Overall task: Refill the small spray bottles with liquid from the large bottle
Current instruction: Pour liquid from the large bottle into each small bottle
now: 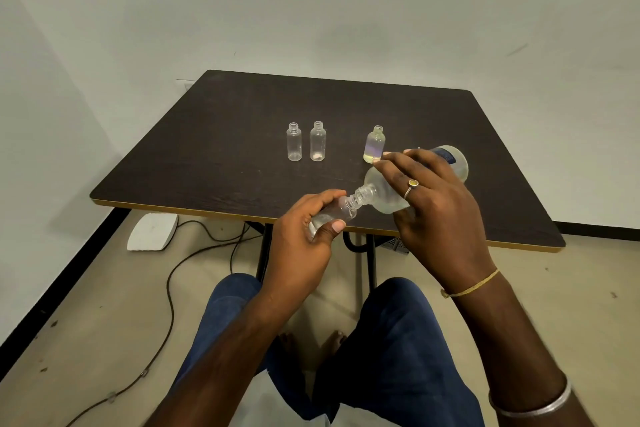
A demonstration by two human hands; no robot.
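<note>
left hand (pixel 304 236) grips small clear plastic spray bottle (pixel 334 215) | right hand (pixel 429 204) clasps large frosted bottle (pixel 384 194) tipped neck-to-neck | risk: mouths misalign, liquid spills past dark wooden desk (pixel 207 149) edge

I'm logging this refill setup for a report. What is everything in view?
table: one, dark brown, yellow-edged, middle of the room.
clear small bottles: two, clear, uncapped, upright side by side mid-table.
yellowish small bottle: one, yellow-tinted, uncapped, upright to their right.
held small bottle: one, clear, tilted at the table's near edge.
large bottle: one, frosted with blue label, tipped, neck at the held small bottle's mouth.
white block: one, white, floor beneath the table's left side.
cable: at least one, dark, floor at left.
left hand: one, grips the held small bottle.
right hand: one, ringed, grips the large bottle.
</note>
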